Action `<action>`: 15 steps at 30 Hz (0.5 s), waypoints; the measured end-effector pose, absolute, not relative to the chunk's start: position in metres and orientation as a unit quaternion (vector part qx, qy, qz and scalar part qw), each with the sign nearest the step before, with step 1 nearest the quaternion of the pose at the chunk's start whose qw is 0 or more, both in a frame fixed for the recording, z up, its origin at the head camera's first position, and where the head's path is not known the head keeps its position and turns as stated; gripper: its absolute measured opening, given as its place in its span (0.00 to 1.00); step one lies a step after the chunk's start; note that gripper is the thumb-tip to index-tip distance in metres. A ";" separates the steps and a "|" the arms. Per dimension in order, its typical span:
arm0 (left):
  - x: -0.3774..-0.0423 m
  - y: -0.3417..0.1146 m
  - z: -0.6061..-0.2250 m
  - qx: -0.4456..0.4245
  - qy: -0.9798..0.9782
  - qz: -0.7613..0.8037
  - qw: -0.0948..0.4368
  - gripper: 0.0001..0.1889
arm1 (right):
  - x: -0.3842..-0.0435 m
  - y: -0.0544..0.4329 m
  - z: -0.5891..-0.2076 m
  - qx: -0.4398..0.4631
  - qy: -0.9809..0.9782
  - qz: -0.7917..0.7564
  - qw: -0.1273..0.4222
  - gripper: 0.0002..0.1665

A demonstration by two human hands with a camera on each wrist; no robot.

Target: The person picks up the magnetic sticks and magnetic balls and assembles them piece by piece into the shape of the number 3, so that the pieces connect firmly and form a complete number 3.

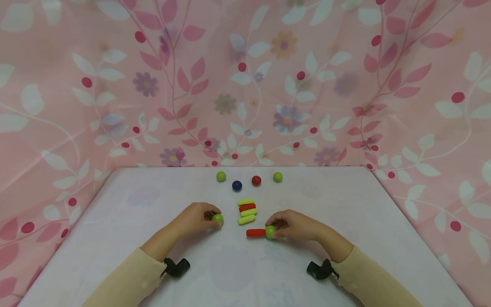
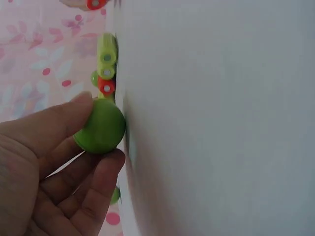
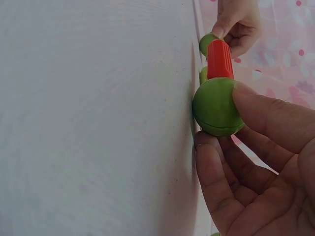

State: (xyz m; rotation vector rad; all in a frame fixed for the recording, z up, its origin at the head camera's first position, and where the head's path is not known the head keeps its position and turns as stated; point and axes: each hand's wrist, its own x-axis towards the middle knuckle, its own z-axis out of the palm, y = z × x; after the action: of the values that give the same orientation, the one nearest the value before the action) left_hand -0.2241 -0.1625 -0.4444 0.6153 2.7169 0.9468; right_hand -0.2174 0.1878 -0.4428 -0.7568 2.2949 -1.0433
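Pinching left hand (image 1: pixel 201 219): its grip is just as wide as the green ball (image 1: pixel 218 219), which it holds by thumb and fingertips. This ball is near 9 o'clock from the row of small sticks. I cannot tell if it touches the table.
Right hand (image 1: pixel 295 226): its grip has the second green ball (image 1: pixel 270 232), thumb on one side, fingers on the other. This ball is at 4 o'clock from the row.
Red stick (image 1: pixel 255 233): at 5 o'clock from the row, lying sideways. Its 3 o'clock end meets the second green ball. I cannot tell if it goes inside.
Row of small sticks (image 1: pixel 249 212): four, side by side, between the two hands. Three are yellow and one is red. The red one is second from the 12 o'clock end.
Balls at the back: from the row, a blue ball (image 1: pixel 237 186) at 11 o'clock, a red ball (image 1: pixel 256 181) between 12 and 1, a third green ball (image 1: pixel 221 176) between 10 and 11, a fourth green ball (image 1: pixel 278 177) between 1 and 2.
Table (image 1: pixel 326 196): white top, under everything.
Cloth (image 1: pixel 245 89): pink with leaves and flowers, at 12 o'clock behind the table.
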 end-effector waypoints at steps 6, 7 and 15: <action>-0.212 -0.156 -0.441 0.224 0.891 0.366 0.146 0.19 | -0.218 0.188 -0.442 -0.280 0.843 -0.384 0.251 0.17; -0.211 -0.155 -0.440 0.226 0.887 0.375 0.150 0.19 | -0.218 0.188 -0.442 -0.280 0.844 -0.383 0.250 0.17; -0.204 -0.146 -0.443 0.228 0.874 0.395 0.169 0.16 | -0.216 0.187 -0.440 -0.274 0.845 -0.383 0.251 0.16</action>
State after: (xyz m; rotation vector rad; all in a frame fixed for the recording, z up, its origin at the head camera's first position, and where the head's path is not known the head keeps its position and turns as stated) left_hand -0.2041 -0.1458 -0.4427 0.6476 2.4836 1.1234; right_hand -0.2163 0.1869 -0.4404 -0.7465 2.3003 -1.0424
